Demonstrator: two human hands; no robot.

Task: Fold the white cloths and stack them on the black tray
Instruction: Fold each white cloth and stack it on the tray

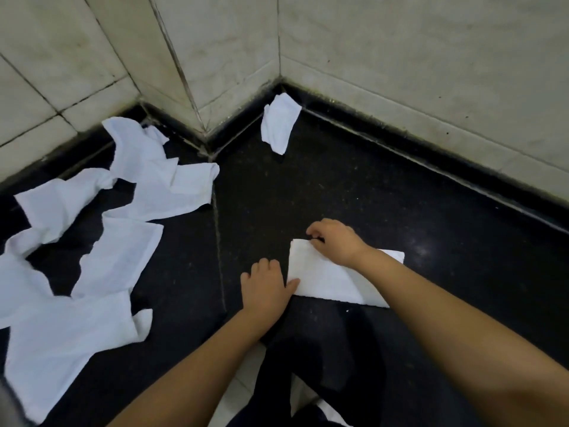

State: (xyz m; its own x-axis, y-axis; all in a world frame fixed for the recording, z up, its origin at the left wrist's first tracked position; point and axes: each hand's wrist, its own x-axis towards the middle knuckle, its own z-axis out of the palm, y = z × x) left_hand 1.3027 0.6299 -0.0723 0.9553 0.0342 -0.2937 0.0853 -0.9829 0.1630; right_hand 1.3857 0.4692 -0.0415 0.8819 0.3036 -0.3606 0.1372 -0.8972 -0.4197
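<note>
cloth in hand: the folded white cloth [331, 277] lies flat on the dark bench [354, 186] right in front of you, a narrow rectangle with its long edges running left to right.
right hand: your right hand [334, 241] reaches across the cloth; its fingers [314, 234] are curled and pinch the far left corner, probably to hold the layers lined up for the next fold.
left hand: your left hand [264, 283] rests at the near left corner, fingers bent on the bench and the thumb pressing the cloth's edge, which seems meant to stop it sliding; whether it truly grips the cloth you cannot tell.
step: judging by the shape, you are partway through folding this one; it looks ready to be halved again.
other cloths: a heap of unfolded white cloths [92, 241] sprawls across the left of the bench, well apart from your hands, and one crumpled cloth [280, 124] sits alone in the far corner against the tiled wall [400, 57].
black tray: no tray can be picked out; the bench itself is black, so its place cannot be told.
progress: most of the work looks to be left, with no stack in view.
writing: no brand, label or lettering shows on the cloths, bench or wall.
</note>
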